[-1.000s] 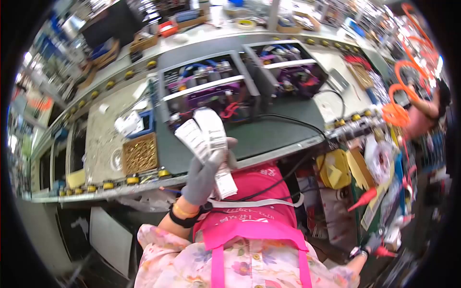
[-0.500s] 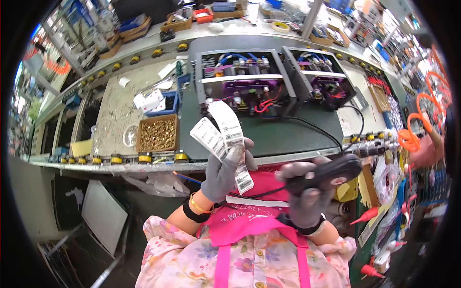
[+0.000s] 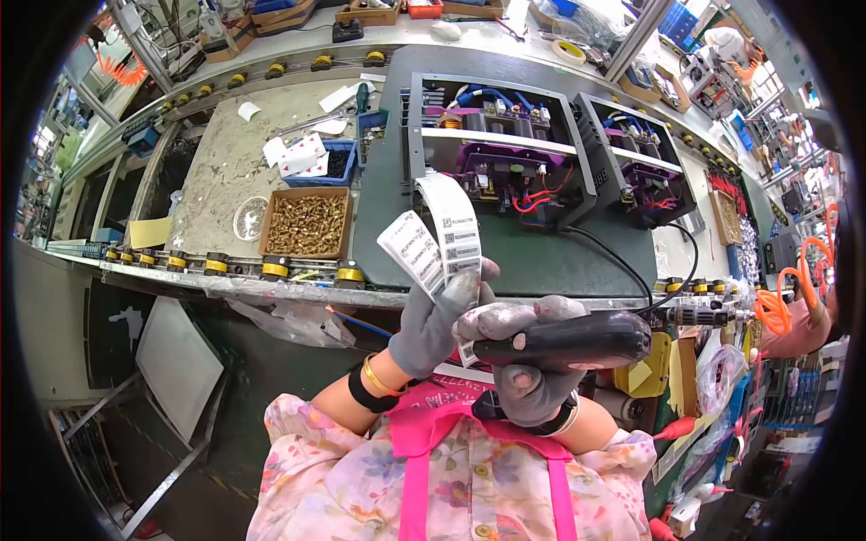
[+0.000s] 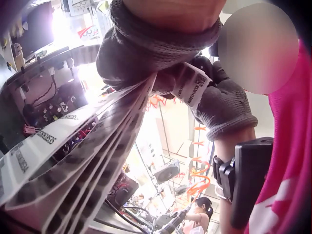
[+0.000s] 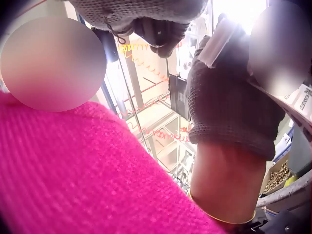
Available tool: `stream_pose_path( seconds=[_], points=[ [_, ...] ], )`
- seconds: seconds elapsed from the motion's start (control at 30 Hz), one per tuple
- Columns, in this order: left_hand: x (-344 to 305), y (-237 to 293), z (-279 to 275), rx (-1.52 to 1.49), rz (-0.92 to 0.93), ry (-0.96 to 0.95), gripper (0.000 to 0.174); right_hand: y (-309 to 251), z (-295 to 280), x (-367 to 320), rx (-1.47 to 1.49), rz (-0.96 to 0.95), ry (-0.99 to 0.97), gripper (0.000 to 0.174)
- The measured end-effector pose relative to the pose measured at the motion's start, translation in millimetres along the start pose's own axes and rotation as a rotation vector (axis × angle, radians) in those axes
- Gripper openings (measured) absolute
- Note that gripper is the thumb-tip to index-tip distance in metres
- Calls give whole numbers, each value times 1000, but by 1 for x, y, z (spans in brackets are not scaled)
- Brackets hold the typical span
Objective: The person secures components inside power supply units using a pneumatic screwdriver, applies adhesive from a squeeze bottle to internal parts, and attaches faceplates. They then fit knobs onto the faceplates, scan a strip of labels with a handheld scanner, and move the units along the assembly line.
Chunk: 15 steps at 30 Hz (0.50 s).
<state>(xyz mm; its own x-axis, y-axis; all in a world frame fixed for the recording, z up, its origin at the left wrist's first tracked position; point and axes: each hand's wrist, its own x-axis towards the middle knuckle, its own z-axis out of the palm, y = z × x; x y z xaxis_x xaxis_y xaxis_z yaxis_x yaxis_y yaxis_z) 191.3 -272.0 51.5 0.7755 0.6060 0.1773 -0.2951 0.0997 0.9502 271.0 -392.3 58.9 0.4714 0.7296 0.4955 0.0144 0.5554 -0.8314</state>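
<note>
My left hand [image 3: 435, 320], in a grey glove, grips a bundle of white barcode label strips [image 3: 435, 239] that fan upward in front of the bench; the strips [image 4: 73, 161] fill the left wrist view. Right beside it, my gloved right hand [image 3: 519, 356] grips a black handheld scanner [image 3: 568, 340], its nose pointing left at the lower end of the labels. A black cable runs from the scanner toward the bench. In the right wrist view the left hand's glove [image 5: 229, 107] shows with a label edge behind it.
On the dark mat [image 3: 541, 261] stand two open grey chassis with purple boards and wiring [image 3: 501, 158], [image 3: 636, 171]. Left of them sit a box of brass screws [image 3: 307, 224] and a blue bin [image 3: 327, 164]. Yellow rollers line the bench edge [image 3: 271, 268]. Orange coiled hoses [image 3: 780, 307] hang at right.
My right hand came up from low at the right with the scanner and now holds it against the labels. The left hand with the strips stayed put while the view shifted left.
</note>
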Motion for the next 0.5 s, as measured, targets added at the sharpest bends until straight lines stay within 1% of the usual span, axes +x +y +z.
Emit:
stream_pose_path(
  seconds=[0.03,0.13,0.2,0.33,0.43,0.5],
  points=[
    [1,-3,-1,52,33,-5,42,1,-1,2,-13,-25,-10,64],
    [2,-3,1,-50,-45,3,42,0,-3,10,-40,-82,-44,63],
    [2,1,1,-16,-43,14,43,-2,-2,14,-17,-103,-57,63],
    [2,1,1,117,23,8,43,-6,0,13,-7,-75,-29,61],
    [2,1,3,49,83,-7,42,-7,-1,13,-1,-73,-13,60],
    [2,-4,6,9,48,18,41,-7,3,12,49,-56,31,59]
  ],
)
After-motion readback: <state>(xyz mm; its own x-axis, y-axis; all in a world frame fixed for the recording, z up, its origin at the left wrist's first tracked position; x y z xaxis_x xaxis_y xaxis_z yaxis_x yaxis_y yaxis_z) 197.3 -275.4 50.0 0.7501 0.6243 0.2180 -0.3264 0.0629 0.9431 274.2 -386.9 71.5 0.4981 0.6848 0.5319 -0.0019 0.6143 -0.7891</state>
